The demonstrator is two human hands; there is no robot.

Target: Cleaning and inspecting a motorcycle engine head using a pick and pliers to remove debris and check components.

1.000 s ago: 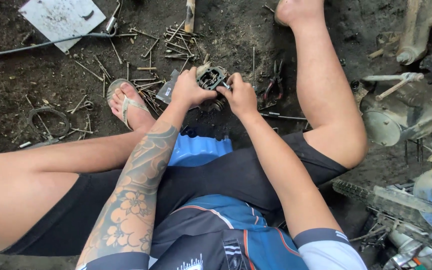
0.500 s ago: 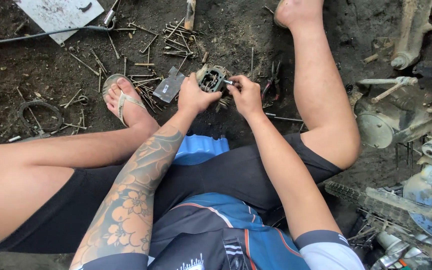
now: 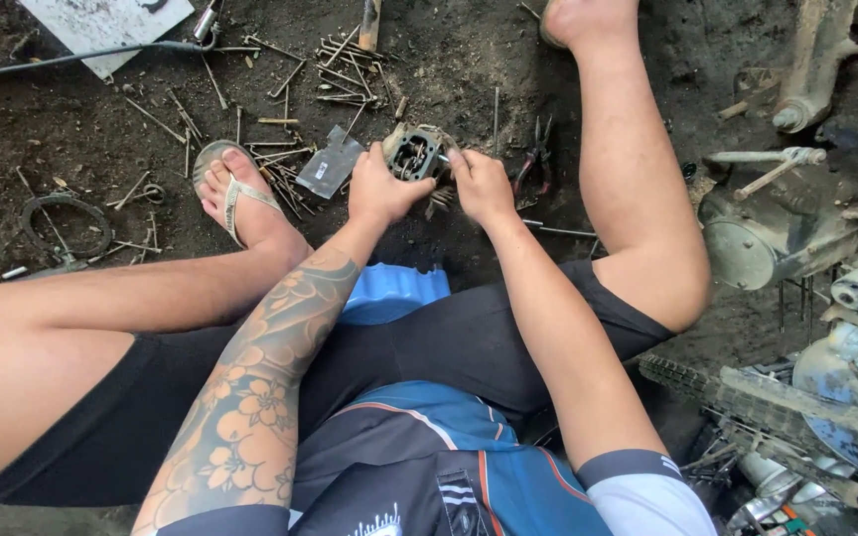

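Gripping a small metal engine part (image 3: 415, 154), both hands, left (image 3: 381, 191) and right (image 3: 482, 186), hide its underside.

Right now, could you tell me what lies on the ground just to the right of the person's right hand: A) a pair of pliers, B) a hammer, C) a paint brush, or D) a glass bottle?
A: a pair of pliers lies on the dirt just beside the right hand, while both hands hold the small metal engine part.
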